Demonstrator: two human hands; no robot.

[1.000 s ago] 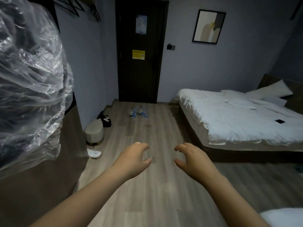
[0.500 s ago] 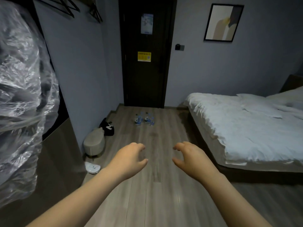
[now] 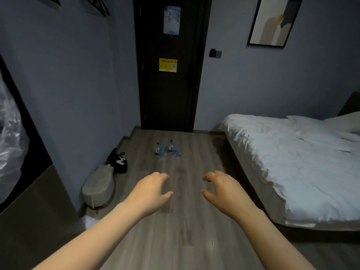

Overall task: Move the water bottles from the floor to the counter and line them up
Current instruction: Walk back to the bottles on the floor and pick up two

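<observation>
Several small clear water bottles (image 3: 168,149) with blue labels stand in a cluster on the wooden floor, far ahead in front of the dark door. My left hand (image 3: 151,191) and my right hand (image 3: 222,190) reach forward side by side over the floor, well short of the bottles. Both hands are empty, with fingers curled and apart. A grey-brown counter edge (image 3: 37,191) shows at the left.
A bed with white sheets (image 3: 292,162) fills the right side. A beige stool (image 3: 99,186) and a black bag (image 3: 118,161) sit by the left wall. Crinkled clear plastic (image 3: 9,149) hangs at the far left. Bare floor runs between my hands and the bottles.
The view has moved forward toward the door and bottles. The plastic has slid off to the left edge. My hands keep the same outstretched, curled pose.
</observation>
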